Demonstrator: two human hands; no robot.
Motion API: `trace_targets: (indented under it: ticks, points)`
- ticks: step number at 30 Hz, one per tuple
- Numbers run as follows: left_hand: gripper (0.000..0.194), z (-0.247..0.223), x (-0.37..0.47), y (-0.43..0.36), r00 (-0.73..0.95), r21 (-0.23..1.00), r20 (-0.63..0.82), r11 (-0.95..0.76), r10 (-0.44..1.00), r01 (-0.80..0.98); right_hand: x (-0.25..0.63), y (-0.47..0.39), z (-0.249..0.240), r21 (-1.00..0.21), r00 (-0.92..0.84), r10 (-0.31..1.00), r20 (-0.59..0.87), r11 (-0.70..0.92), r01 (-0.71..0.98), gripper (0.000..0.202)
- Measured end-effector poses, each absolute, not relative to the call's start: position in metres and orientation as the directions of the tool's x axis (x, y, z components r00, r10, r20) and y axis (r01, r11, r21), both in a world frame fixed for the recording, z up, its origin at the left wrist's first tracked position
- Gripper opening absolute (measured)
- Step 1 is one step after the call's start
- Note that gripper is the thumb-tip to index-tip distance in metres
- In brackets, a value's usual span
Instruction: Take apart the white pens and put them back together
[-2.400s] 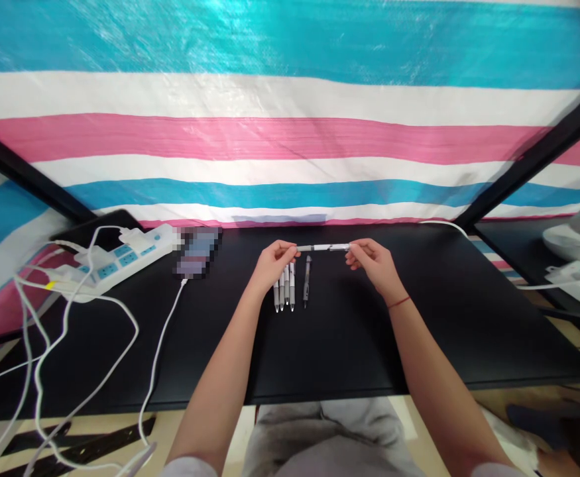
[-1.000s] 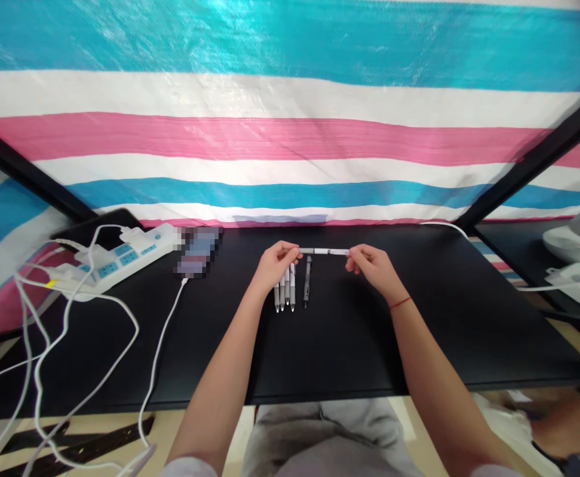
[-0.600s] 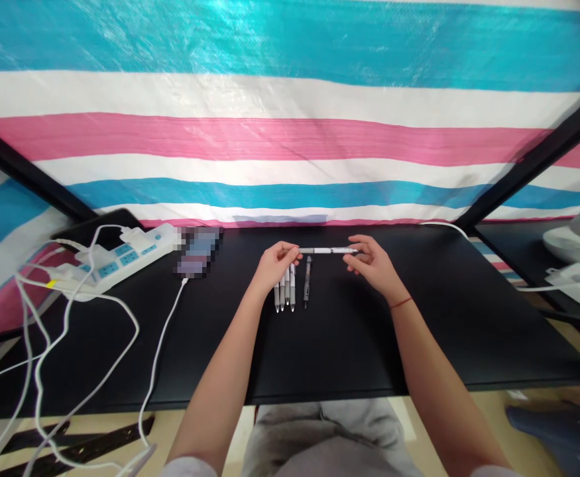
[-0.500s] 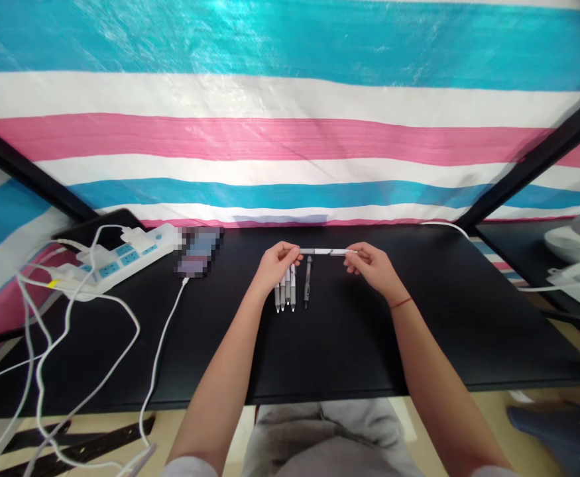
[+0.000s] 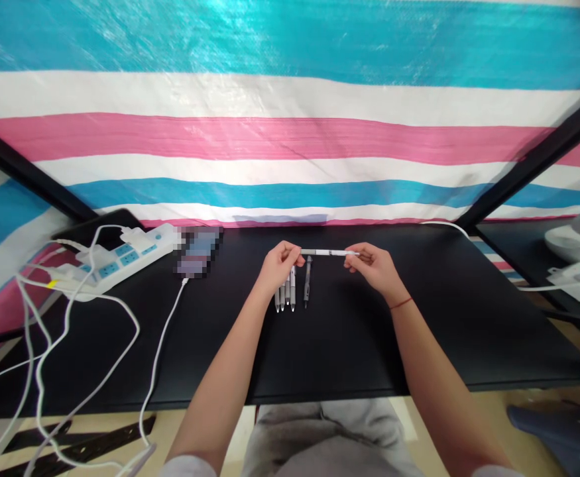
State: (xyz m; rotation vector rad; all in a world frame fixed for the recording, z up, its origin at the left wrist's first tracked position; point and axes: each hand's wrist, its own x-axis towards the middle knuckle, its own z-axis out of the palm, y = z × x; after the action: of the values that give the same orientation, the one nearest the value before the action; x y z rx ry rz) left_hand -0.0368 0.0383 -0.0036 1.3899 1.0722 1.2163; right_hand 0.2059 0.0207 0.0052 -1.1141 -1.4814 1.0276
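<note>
A white and grey pen [image 5: 325,252] is held level above the black table [image 5: 329,344]. My left hand [image 5: 278,265] pinches its grey end, and the fingers of my right hand [image 5: 372,266] are closed on its white end. Below my left hand, several white and grey pens [image 5: 288,291] lie side by side, tips toward me, their upper parts partly hidden by that hand. To the right of this row lies a separate darker grey pen [image 5: 307,285], just below the held one.
At the left are a white power strip [image 5: 130,258] with plugs and white cables [image 5: 158,344], and a phone [image 5: 197,252] on a cable. A striped sheet [image 5: 290,139] hangs behind the table. Another shelf [image 5: 518,245] with white items stands at the right.
The held pen has turned slightly about its length, so its markings look different. Both hands stay in nearly the same place.
</note>
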Motion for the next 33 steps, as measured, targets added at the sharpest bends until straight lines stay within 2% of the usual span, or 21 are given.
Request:
trace_targets:
  ticks: [5,8,13,16,19,29,33]
  points:
    - [0.029,0.003,-0.027,0.031,0.133,0.989,0.146,-0.144,0.98,-0.025,0.2,0.021,0.008,-0.984,0.011,0.988,0.152,0.152,-0.094,0.035]
    - [0.024,0.011,-0.019,0.021,0.253,0.997,0.075,-0.076,0.965,-0.005,0.197,0.022,0.008,-0.966,0.087,0.987,0.138,0.153,-0.206,0.047]
    - [0.025,0.017,-0.005,0.006,0.514,0.984,-0.056,-0.039,0.856,0.173,0.196,0.023,0.008,-0.964,0.152,0.973,0.171,0.197,-0.179,0.05]
    - [0.031,0.015,0.001,0.001,0.549,0.963,-0.083,-0.076,0.832,0.26,0.196,0.021,0.011,-0.973,0.095,0.984,0.151,0.165,-0.16,0.053]
    - [0.027,0.011,0.005,-0.001,0.567,0.953,-0.11,-0.076,0.816,0.294,0.197,0.019,0.015,-0.983,0.034,0.994,0.105,0.109,-0.148,0.058]
    - [0.025,0.0,0.014,0.0,0.536,0.991,-0.094,0.027,0.839,0.131,0.193,0.017,0.016,-0.984,0.002,0.997,0.081,0.08,-0.161,0.053]
    - [0.024,0.0,0.016,0.0,0.536,0.994,-0.112,0.083,0.837,0.078,0.191,0.016,0.015,-0.984,-0.015,0.998,0.069,0.065,-0.164,0.057]
